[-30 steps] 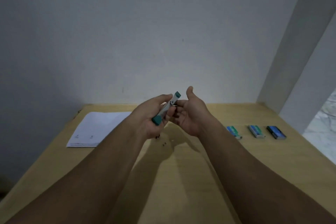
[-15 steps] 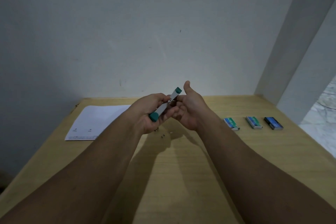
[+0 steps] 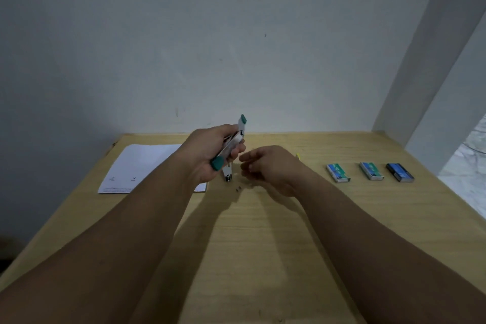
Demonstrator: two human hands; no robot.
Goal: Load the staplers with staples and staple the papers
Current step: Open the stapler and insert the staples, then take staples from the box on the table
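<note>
Spanning the lower view is a light wooden table (image 3: 263, 244), its far edge butted against a plain pale wall (image 3: 210, 47). Right of the table, a white pillar (image 3: 431, 60) rises at an angle, and a patch of marbled floor (image 3: 470, 171) shows past the table's right edge.

Left hand (image 3: 207, 155): raised above the table's far middle, fingers curled round a stapler (image 3: 231, 146) with teal ends. The stapler is tilted, upper end toward the wall, and a metal part hangs open below the hand.

Right hand (image 3: 268, 166): just beside the left, apart from the stapler, fingers loosely bent, holding nothing that can be made out.

On the table: a white paper sheet (image 3: 142, 166) lies at the far left, partly hidden under the left forearm. A few small dark bits (image 3: 238, 188), likely loose staples, lie beneath the hands. Three staple boxes sit in a row at the far right, well apart from the hands: a blue-green staple box (image 3: 338, 172), a second blue-green staple box (image 3: 371, 170), and a dark blue staple box (image 3: 399, 172) nearest the right edge.

Bare tabletop lies between the hands and the boxes, and across the near half around the forearms.
</note>
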